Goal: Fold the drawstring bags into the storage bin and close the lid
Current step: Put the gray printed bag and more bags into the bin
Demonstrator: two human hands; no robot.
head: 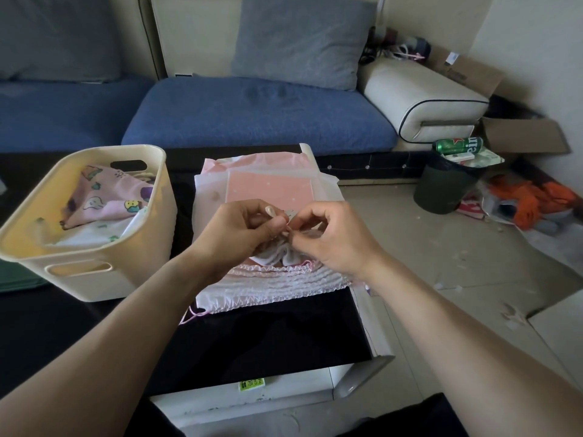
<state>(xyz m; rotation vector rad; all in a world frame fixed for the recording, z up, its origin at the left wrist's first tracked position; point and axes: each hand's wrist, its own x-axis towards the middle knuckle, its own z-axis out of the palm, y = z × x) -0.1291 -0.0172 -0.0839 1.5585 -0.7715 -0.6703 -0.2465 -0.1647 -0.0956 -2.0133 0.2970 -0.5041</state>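
I count two hands, left hand (235, 230) and right hand (334, 236), both pinching one small white bag (277, 255) at centre. One storage bin (85, 222) at 9 o'clock, with two folded bags I can make out inside: one pink printed bag (107, 197), one white printed bag (97, 231) under it. One stack of pink and white bags (268, 279) under the hands; exact number I can't tell. One black table (268, 332). At 12 o'clock, two grey cushions (299, 39). At 2 o'clock, one green can (459, 144), one dark waste bin (444, 187), two cardboard boxes (520, 135).
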